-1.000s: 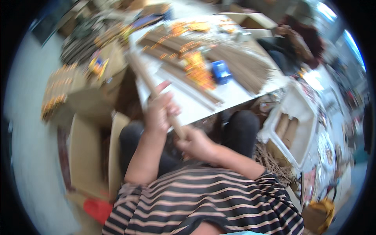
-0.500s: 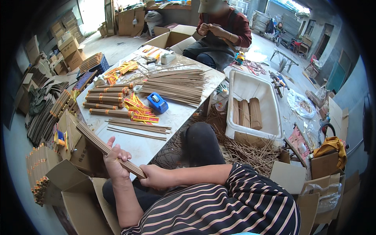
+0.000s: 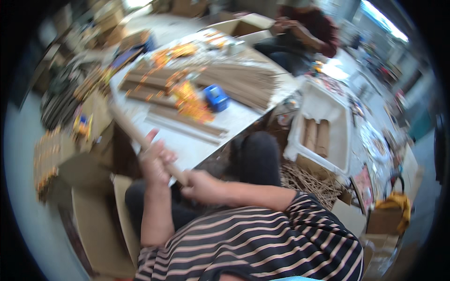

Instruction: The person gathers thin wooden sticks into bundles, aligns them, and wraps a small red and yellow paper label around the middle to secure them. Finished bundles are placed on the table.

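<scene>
One slanted stick bundle: left hand curled around it, right hand closed on near end.

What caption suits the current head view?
Left hand and right hand hold a brown bundle by the white table with a blue dispenser.

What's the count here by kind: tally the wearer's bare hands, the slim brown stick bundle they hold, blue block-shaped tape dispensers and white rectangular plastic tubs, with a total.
Bare hands, left hand and right hand: 2
Slim brown stick bundle, held: 1
Blue block-shaped tape dispenser: 1
White rectangular plastic tub: 1
Total: 5
</scene>
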